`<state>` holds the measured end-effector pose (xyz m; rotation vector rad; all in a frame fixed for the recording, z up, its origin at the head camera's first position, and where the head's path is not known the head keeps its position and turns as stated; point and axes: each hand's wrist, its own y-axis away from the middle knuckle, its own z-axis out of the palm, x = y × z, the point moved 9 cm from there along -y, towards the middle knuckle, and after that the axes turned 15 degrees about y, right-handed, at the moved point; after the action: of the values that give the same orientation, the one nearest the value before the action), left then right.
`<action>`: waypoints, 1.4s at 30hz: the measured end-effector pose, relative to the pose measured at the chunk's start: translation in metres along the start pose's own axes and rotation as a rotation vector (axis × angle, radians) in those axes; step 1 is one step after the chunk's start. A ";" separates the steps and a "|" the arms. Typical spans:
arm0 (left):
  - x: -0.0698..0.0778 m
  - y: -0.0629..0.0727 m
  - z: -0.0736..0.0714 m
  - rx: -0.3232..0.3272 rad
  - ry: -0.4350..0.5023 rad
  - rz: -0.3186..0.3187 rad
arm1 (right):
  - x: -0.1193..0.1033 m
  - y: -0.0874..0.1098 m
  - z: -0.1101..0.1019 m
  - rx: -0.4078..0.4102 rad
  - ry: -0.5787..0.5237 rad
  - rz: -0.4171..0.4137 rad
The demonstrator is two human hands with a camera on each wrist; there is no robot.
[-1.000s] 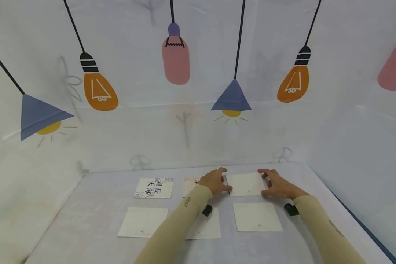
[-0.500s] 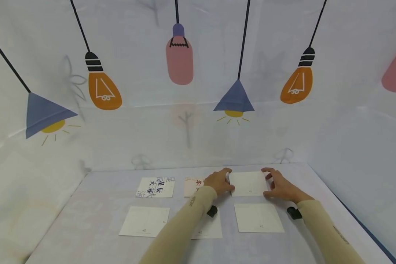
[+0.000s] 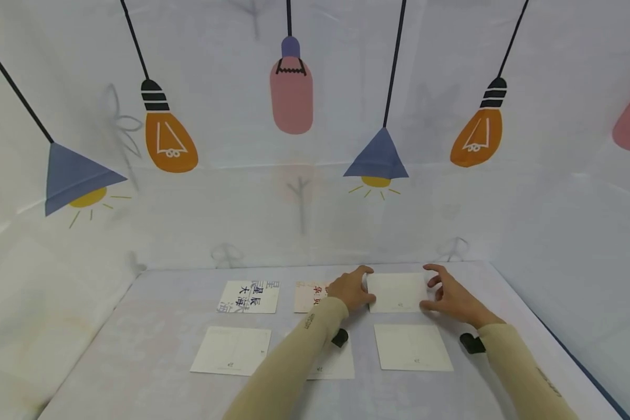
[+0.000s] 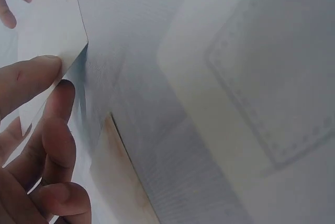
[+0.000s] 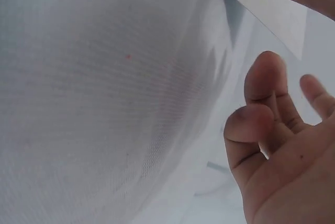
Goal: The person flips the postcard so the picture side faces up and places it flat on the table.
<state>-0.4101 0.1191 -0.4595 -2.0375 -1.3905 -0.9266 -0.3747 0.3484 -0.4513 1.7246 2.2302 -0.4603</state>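
Note:
A blank cream card with a small mark near its lower edge lies at the back right, with a hand on either side. My left hand pinches its left edge; the left wrist view has the thumb on top of the card and a finger below. Beside the right edge is my right hand, thumb at the lower corner. Its other fingers bend loosely, apart from the card. Left of the left hand, a card with red characters is partly hidden by it.
A card with dark blue characters lies at the back left. Nearer are several cream cards: one at left, one partly under the left sleeve, one at right. A white curtain with printed lamps rises behind the table.
The cream card between my hands has shifted slightly right. My right fingers have spread a little away from its edge. The head view has turned slightly.

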 end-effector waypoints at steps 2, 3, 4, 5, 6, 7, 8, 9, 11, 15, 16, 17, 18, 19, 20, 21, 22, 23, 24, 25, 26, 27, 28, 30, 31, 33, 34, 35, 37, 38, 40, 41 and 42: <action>0.001 -0.001 0.000 0.007 0.008 0.027 | 0.006 0.001 -0.003 0.013 -0.010 0.037; 0.002 -0.001 0.000 0.012 0.010 0.040 | 0.009 0.002 -0.004 0.009 -0.025 0.058; 0.003 -0.001 -0.001 0.016 0.012 0.052 | 0.010 0.002 -0.005 0.004 -0.038 0.064; 0.004 0.000 -0.001 0.020 0.010 0.063 | 0.012 0.003 -0.005 -0.004 -0.061 0.077; 0.005 0.000 -0.002 0.025 0.007 0.072 | 0.013 0.003 -0.004 -0.016 -0.089 0.088; 0.006 0.000 -0.003 0.027 0.004 0.081 | 0.014 0.003 -0.002 -0.028 -0.121 0.105; 0.007 0.001 -0.003 0.028 0.002 0.087 | 0.014 0.002 -0.001 -0.039 -0.143 0.114; 0.009 0.002 -0.004 0.028 0.004 0.097 | 0.015 0.002 0.000 -0.045 -0.160 0.123; 0.012 0.003 -0.004 0.023 0.008 0.112 | 0.016 0.002 0.002 -0.044 -0.182 0.141; 0.017 0.006 -0.003 0.003 0.033 0.136 | 0.019 0.000 0.003 -0.013 -0.179 0.175; 0.018 0.006 -0.003 0.003 0.040 0.141 | 0.020 0.000 0.003 -0.006 -0.175 0.177; 0.018 0.006 -0.003 0.004 0.040 0.145 | 0.021 0.000 0.003 0.000 -0.174 0.189; 0.017 0.006 -0.003 0.007 0.038 0.149 | 0.021 0.000 0.003 0.004 -0.171 0.190; 0.016 0.006 -0.003 0.013 0.036 0.151 | 0.021 0.000 0.003 0.008 -0.169 0.189; 0.016 0.006 -0.004 0.023 0.032 0.158 | 0.020 0.000 0.003 0.010 -0.170 0.185; 0.015 0.005 -0.004 0.033 0.023 0.162 | 0.020 0.000 0.003 0.011 -0.171 0.183; 0.013 0.005 -0.004 0.044 0.016 0.164 | 0.019 0.000 0.003 0.012 -0.175 0.183; 0.012 0.005 -0.004 0.053 0.004 0.162 | 0.018 0.000 0.003 0.013 -0.182 0.183; 0.011 0.005 -0.005 0.065 -0.005 0.157 | 0.018 0.001 0.003 0.013 -0.186 0.184; 0.010 0.004 -0.004 0.076 -0.009 0.150 | 0.018 0.001 0.003 0.015 -0.191 0.186; 0.009 0.004 -0.004 0.085 -0.008 0.137 | 0.017 0.001 0.003 0.015 -0.193 0.186; 0.008 0.005 -0.004 0.086 0.007 0.115 | 0.018 0.001 0.002 0.018 -0.195 0.189; 0.009 0.006 -0.003 0.084 0.036 0.097 | 0.018 0.002 0.002 0.018 -0.197 0.191; 0.010 0.009 -0.003 0.073 0.101 0.056 | 0.017 0.002 0.002 0.022 -0.197 0.190; 0.011 0.010 -0.003 0.065 0.138 0.040 | 0.017 0.003 0.002 0.023 -0.199 0.191; 0.012 0.011 -0.002 0.043 0.208 0.014 | 0.015 0.004 0.001 0.023 -0.202 0.194; 0.012 0.011 -0.002 0.035 0.230 0.011 | 0.014 0.004 0.001 0.023 -0.204 0.194; 0.012 0.011 -0.002 0.028 0.243 0.003 | 0.013 0.005 0.001 0.024 -0.207 0.195; 0.010 0.010 0.000 0.012 0.262 -0.007 | 0.011 0.006 0.001 0.021 -0.213 0.203; 0.009 0.010 0.000 0.001 0.272 -0.014 | 0.010 0.006 0.002 0.018 -0.212 0.201; 0.009 0.009 0.003 -0.017 0.279 -0.025 | 0.010 0.006 0.002 0.016 -0.211 0.205; 0.009 0.009 0.003 -0.023 0.282 -0.029 | 0.010 0.007 0.002 0.017 -0.210 0.209; 0.009 0.009 0.004 -0.025 0.284 -0.032 | 0.011 0.007 0.002 0.018 -0.210 0.208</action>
<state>-0.3985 0.1243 -0.4556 -1.8205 -1.2650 -1.1993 -0.3706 0.3587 -0.4576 1.8017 1.8857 -0.5833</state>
